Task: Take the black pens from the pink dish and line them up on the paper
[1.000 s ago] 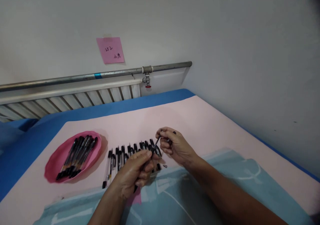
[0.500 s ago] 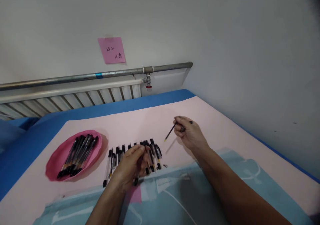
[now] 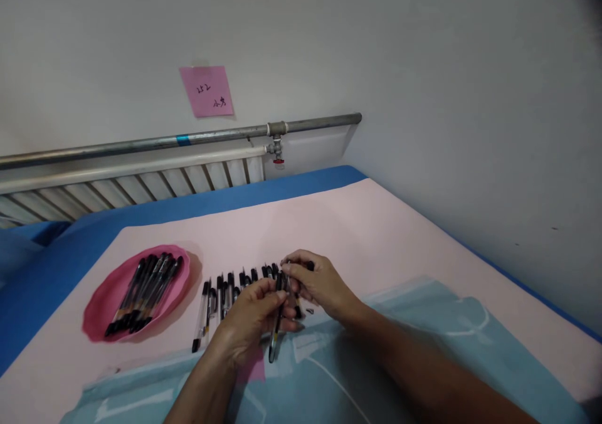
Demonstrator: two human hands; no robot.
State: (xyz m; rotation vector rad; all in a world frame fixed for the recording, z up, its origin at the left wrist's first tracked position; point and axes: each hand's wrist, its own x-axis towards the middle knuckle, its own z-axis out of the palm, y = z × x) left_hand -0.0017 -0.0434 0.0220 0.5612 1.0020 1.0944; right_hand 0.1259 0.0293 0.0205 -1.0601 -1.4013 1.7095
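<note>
My left hand (image 3: pixel 261 308) is closed round a clear-barrelled gel pen (image 3: pixel 274 339) with a dark refill inside and a bit of yellow near its lower end. The pen stands tilted, its black top between thumb and fingers. Close by on the right, my right hand (image 3: pixel 317 280) is closed at the pen's upper end, and a small black pen part (image 3: pixel 310 265) pokes out of its fist. What its fingertips pinch is hidden. Behind the hands lies a row of pens (image 3: pixel 220 295) with black caps and loose barrels, partly covered by my left hand.
A pink scalloped dish (image 3: pixel 91 314) on the left holds several capped pens (image 3: pixel 145 292). A small dark clip-like piece (image 3: pixel 309 311) lies right of the row. Light blue cloth (image 3: pixel 399 349) covers the near edge of the pink sheet (image 3: pixel 329 223). A radiator (image 3: pixel 188 179) and wall stand behind.
My right hand has come down and left to meet my left hand. The yellow-ended refill it held in the open now shows inside the pen, which my left hand has tilted up.
</note>
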